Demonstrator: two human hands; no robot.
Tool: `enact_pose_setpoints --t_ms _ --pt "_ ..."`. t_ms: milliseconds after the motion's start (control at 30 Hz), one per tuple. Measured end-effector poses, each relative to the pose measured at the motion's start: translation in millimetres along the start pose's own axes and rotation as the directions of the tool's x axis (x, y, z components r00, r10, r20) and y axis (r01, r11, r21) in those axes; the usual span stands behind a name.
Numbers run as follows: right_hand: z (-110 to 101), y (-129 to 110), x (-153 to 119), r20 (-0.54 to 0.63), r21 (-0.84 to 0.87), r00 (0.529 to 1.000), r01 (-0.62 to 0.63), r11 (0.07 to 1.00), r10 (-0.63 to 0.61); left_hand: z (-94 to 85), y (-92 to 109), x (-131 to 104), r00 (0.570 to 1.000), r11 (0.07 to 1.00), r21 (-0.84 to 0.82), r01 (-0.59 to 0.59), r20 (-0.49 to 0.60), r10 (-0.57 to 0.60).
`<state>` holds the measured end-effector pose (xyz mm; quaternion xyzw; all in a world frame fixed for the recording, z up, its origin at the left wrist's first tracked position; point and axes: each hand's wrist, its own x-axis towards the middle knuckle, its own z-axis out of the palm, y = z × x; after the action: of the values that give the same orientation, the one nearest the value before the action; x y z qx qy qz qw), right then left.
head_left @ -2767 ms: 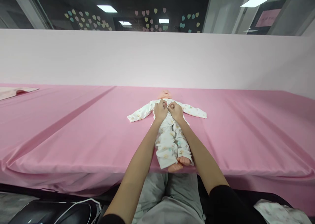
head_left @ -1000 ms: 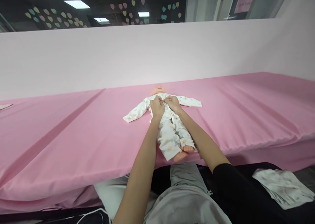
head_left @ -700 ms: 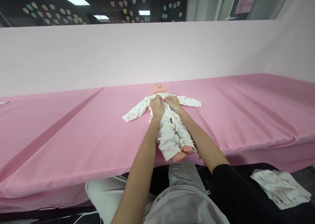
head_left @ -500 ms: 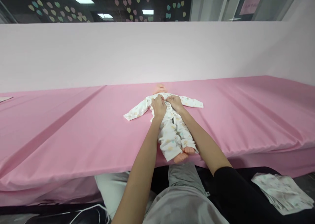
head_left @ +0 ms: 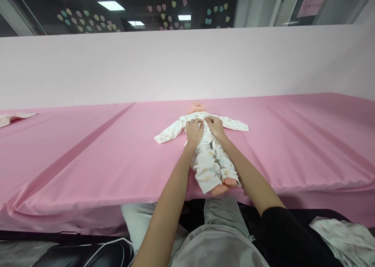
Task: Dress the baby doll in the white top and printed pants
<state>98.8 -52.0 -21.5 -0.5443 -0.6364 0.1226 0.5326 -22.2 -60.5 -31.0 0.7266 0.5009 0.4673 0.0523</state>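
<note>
A baby doll (head_left: 197,107) lies on its back on the pink-covered table, dressed in a white printed baby romper (head_left: 205,157). The romper's sleeves are spread out to both sides, and the doll's bare feet (head_left: 220,189) show beyond the leg cuffs near the table edge. On the chest, my left hand (head_left: 194,131) is closed, its fingertips pinching the front of the romper. Close beside it, my right hand (head_left: 215,126) pinches the romper's front edge from the other side. The exact bit of fabric between the fingertips is too small to make out.
The pink cover (head_left: 96,157) runs up to a white wall (head_left: 181,67) behind the doll. A pale cloth (head_left: 16,118) lies at the far left. Folded printed fabric (head_left: 345,235) rests at the lower right, and a white cable (head_left: 108,243) hangs at the lower left.
The view has shifted slightly, so the doll and table appear further right. Both hands stay at the romper's chest, with small finger movements.
</note>
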Motion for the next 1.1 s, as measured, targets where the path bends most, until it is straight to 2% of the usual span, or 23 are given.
enact_pose_setpoints --t_ms 100,200,300,400,567,700,833,1100 --pt "1.5 2.2 -3.8 0.044 -0.151 0.994 0.103 0.983 -0.097 -1.4 1.4 -2.7 1.0 0.999 0.05 -0.012 0.023 0.011" --pt "3.2 4.1 -7.0 0.082 -0.33 0.988 0.152 0.932 -0.132 -1.4 1.4 -3.3 1.0 0.998 0.062 -0.017 0.014 0.016" --pt "3.0 4.9 -11.3 0.104 -0.377 0.983 0.18 0.909 -0.152 -1.1 0.2 -3.6 1.0 0.999 0.038 -0.027 -0.011 0.028" --pt "-0.4 6.1 -18.0 0.065 -0.29 0.986 0.168 0.942 -0.156 -2.2 0.1 -5.3 0.998 0.998 0.027 -0.057 0.004 0.057" --pt "-8.7 6.0 -28.5 -0.084 -0.108 0.986 0.135 0.985 -0.145 -8.0 3.9 -10.5 0.993 0.993 0.024 -0.115 0.041 0.114" --pt "-13.1 0.5 -32.0 -0.17 -0.077 0.976 0.126 0.989 -0.138 -10.5 5.2 -10.9 0.984 0.986 0.026 -0.164 0.069 0.162" --pt "-15.8 -5.7 -32.6 -0.133 -0.071 0.984 0.11 0.991 -0.118 -9.6 4.9 -7.9 0.977 0.979 0.044 -0.198 0.089 0.194" --pt "-21.5 -18.4 -31.4 -0.163 0.18 0.985 -0.031 0.983 0.06 -14.4 11.5 -6.4 0.98 0.979 -0.082 -0.188 0.052 0.193"
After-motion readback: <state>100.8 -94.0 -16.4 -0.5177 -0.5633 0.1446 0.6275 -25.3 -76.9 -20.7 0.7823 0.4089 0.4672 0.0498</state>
